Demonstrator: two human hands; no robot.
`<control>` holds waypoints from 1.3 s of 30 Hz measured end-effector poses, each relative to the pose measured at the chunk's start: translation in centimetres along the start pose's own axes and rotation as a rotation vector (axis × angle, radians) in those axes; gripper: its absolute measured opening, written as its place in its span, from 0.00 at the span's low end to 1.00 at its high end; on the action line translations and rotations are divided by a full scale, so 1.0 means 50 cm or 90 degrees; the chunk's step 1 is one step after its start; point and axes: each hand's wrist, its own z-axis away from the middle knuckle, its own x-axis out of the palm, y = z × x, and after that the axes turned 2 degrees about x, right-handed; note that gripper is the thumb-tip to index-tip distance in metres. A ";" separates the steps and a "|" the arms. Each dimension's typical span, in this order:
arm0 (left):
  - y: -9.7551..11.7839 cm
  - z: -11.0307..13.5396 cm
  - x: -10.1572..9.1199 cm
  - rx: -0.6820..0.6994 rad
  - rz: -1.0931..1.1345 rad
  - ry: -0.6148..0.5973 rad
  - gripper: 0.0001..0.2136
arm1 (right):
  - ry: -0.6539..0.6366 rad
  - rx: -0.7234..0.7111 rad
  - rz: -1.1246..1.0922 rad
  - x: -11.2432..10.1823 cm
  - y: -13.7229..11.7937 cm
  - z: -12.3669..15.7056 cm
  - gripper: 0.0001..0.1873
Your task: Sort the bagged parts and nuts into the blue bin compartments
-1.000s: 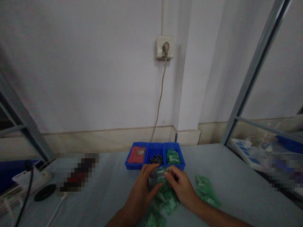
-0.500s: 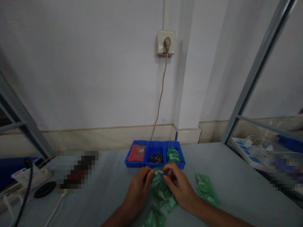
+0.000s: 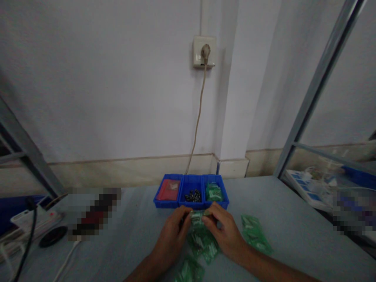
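Between my two hands is a small green plastic bag (image 3: pixel 197 220). My left hand (image 3: pixel 174 231) pinches its left edge, and my right hand (image 3: pixel 225 229) pinches its right edge with thumb and fingers. Whatever is inside this bag is too small to make out. Below the hands lie more green bags (image 3: pixel 202 243) in a loose pile, with another green bag (image 3: pixel 190 270) nearer to me. To the right of my right hand rests a separate group of green bags (image 3: pixel 256 234).
Behind my hands stand three joined blue bins: the left bin (image 3: pixel 166 204) holds red bags, the middle bin (image 3: pixel 192 181) small black-and-silver pieces, the right bin (image 3: pixel 225 196) green bags. A black disc (image 3: pixel 53 236) and a white cable (image 3: pixel 67 258) lie left. A power strip (image 3: pixel 305 190) is right.
My right fingers have closed in on the bag's right top edge, and the bag now looks stretched flat between both hands. The view has shifted slightly.
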 end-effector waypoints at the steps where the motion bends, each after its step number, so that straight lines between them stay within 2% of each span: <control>1: -0.002 0.003 0.001 0.010 0.002 -0.002 0.10 | 0.018 0.015 0.002 0.001 0.002 0.000 0.17; 3: -0.009 0.009 0.004 0.027 -0.005 0.000 0.15 | 0.026 0.046 -0.008 0.004 0.006 -0.001 0.19; 6: -0.020 0.013 0.005 0.076 -0.024 -0.005 0.23 | -0.006 0.092 -0.052 0.008 0.009 -0.002 0.18; 8: -0.018 0.012 0.002 0.099 -0.040 -0.009 0.19 | -0.006 0.116 -0.083 0.009 0.008 -0.002 0.17; 11: -0.004 0.005 -0.003 0.095 -0.065 0.013 0.06 | -0.001 0.127 -0.115 0.008 0.003 0.000 0.20; 12: 0.001 0.003 -0.004 0.090 -0.068 0.023 0.04 | -0.006 0.124 -0.117 0.008 0.002 0.001 0.18; 16: 0.008 -0.001 -0.003 0.065 -0.063 0.039 0.17 | -0.013 0.104 -0.085 0.008 0.004 0.005 0.16; 19: 0.005 0.000 0.000 0.032 -0.054 0.041 0.21 | -0.002 0.105 -0.083 0.012 0.007 0.006 0.13; 24: 0.000 0.002 0.004 0.004 -0.045 0.035 0.21 | -0.046 0.042 -0.056 0.008 0.001 0.003 0.07; 28: 0.003 0.000 0.001 0.019 -0.063 0.054 0.20 | -0.052 -0.004 -0.019 0.005 0.002 0.000 0.07; 31: 0.014 -0.002 -0.005 0.048 -0.040 0.035 0.20 | -0.060 -0.015 -0.024 0.006 0.006 0.000 0.04; 35: 0.024 0.000 -0.011 0.082 0.005 0.025 0.23 | -0.062 0.052 -0.047 0.007 0.007 0.002 0.12; 39: 0.012 0.006 -0.004 0.074 0.010 0.022 0.14 | -0.062 0.154 -0.112 0.010 0.008 0.004 0.22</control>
